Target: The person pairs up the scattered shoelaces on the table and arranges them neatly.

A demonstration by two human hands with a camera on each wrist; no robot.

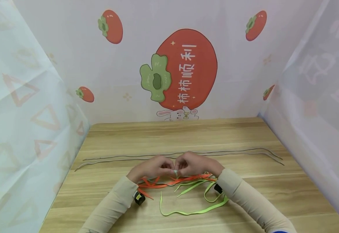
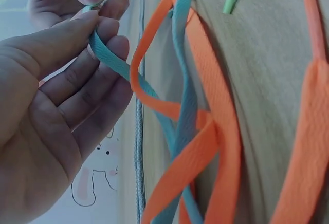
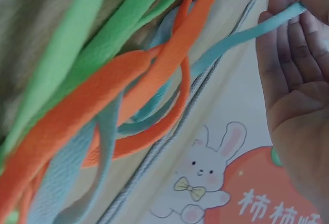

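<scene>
Both hands meet above the middle of the table in the head view. My left hand [image 1: 154, 166] pinches a light blue flat lace [image 2: 110, 59] between thumb and index finger; in the left wrist view its other fingers are loosely bent. Fingertips to fingertips with it, my right hand [image 1: 194, 163] pinches the same lace [image 3: 247, 34]. Orange laces [image 1: 157, 185] and more blue lace lie tangled below the hands. Green laces [image 1: 191, 213] lie nearer the front, below the right hand. Whether a knot sits between the fingertips I cannot tell.
Two long thin grey cords [image 1: 111, 156] stretch across the wooden table [image 1: 146, 136] behind the hands. A patterned sheet [image 1: 122, 64] with printed persimmons stands at the back, and pale sheets [image 1: 21, 97] hang at both sides.
</scene>
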